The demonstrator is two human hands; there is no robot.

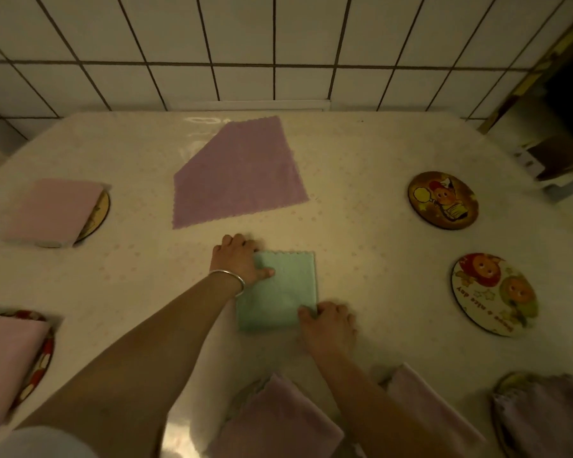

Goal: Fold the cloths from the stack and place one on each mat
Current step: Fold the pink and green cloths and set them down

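Observation:
A green cloth (283, 289) lies folded into a small square in the middle of the table. My left hand (237, 259) grips its top left corner, thumb on top. My right hand (328, 320) pinches its bottom right corner. Behind it a purple cloth (239, 175) lies flat with one corner turned under. Two round picture mats, a dark one (443, 200) and a pale one (495, 294), sit bare on the right. Folded pink cloths cover the mats at far left (48, 211) and near left (5, 365). Folded purplish cloths lie on the near mats (275, 421), (434, 411), (549, 414).
The table (361, 160) has a pale glossy patterned cover and stands against a white tiled wall (278, 44). A dark doorway or gap with some objects shows at the far right (563, 94).

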